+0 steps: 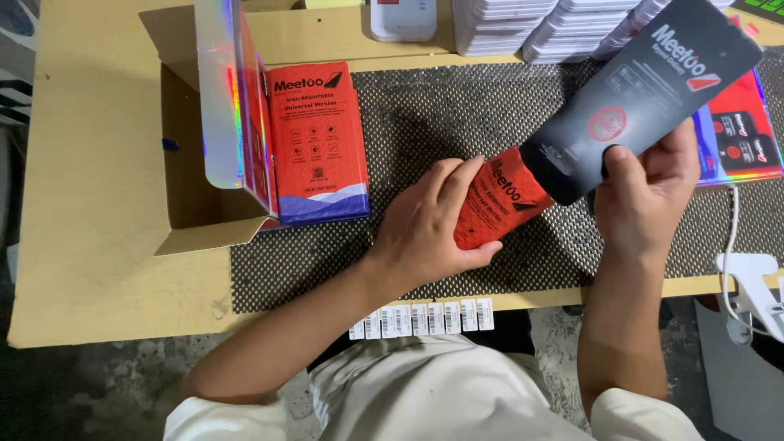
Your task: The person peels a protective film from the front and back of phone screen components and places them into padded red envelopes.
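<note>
My left hand (429, 224) grips a flat red box (494, 200) lying tilted on the dark mesh mat (457, 114). My right hand (645, 192) holds a flat black sleeve (645, 82) by its lower end, raised and slanting up to the right. The red box's upper end sits at the black sleeve's open lower end; whether it is inside I cannot tell. Both hands are close together at mid-table.
A red box with a blue wavy base (320, 139) leans against a shiny foil pack (220, 90) in an open cardboard carton (184, 188) at left. White stacked trays (539, 28) stand behind. Another red pack (739, 135) lies right. A label strip (425, 318) hangs off the table edge.
</note>
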